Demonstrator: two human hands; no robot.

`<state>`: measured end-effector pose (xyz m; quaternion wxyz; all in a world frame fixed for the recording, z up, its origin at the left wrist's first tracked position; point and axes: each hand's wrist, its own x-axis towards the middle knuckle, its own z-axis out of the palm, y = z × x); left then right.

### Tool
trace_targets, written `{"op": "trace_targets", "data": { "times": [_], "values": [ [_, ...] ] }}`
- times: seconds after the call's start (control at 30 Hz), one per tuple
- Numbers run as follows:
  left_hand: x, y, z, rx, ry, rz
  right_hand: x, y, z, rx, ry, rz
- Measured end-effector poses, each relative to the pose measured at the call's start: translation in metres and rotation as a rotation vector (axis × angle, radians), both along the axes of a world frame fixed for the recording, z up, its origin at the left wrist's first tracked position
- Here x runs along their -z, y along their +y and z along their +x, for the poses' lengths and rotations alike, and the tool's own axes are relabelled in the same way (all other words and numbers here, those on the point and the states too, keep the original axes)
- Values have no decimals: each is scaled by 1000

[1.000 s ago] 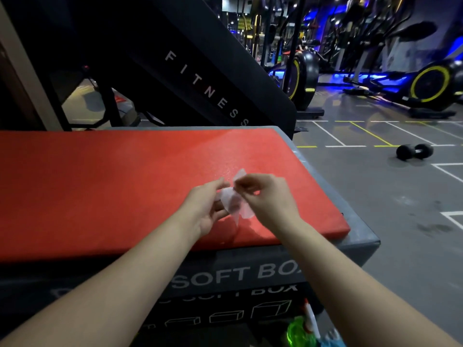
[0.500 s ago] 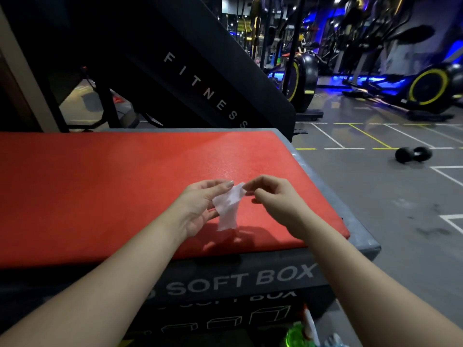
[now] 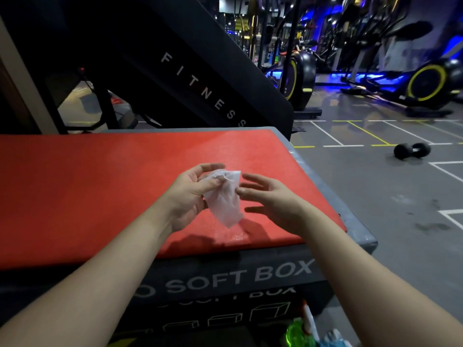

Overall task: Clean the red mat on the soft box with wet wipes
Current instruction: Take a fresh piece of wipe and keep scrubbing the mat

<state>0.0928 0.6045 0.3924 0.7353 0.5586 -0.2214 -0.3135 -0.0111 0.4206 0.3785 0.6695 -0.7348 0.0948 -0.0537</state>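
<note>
Behind the left hand, the left forearm is bare from the wrist back. The right forearm behind the right hand looks equally uncovered, though dim light near the lower corners makes this uncertain.

One view, worn on head of person. Wide-angle lens faced forward and down, lines bent at frame edges. Camera was close above near edge of soft box. Forearms ran from bottom corners to centre; left hand, right hand and wet wipe were nearest to lens. Red mat filled left and middle. Far right: gym floor, dumbbell, exercise machine, well away.
</note>
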Motion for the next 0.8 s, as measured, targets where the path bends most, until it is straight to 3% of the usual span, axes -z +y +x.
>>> {"op": "trace_targets", "data": {
  "times": [0.1,0.23,0.4,0.53,0.8],
  "values": [
    [-2,4,2,66,-35,60,-4,5,-7,-127,13,-33],
    [3,0,2,-114,-72,181,-10,11,-11,-72,-23,70],
    [4,-6,-4,-95,100,330,-12,11,-13,75,-57,145],
    [-2,-14,-10,-86,235,212,-14,6,-13,121,-116,252],
    [2,-14,-18,50,-109,251,-13,-2,-17,149,-171,248]
  ]
}}
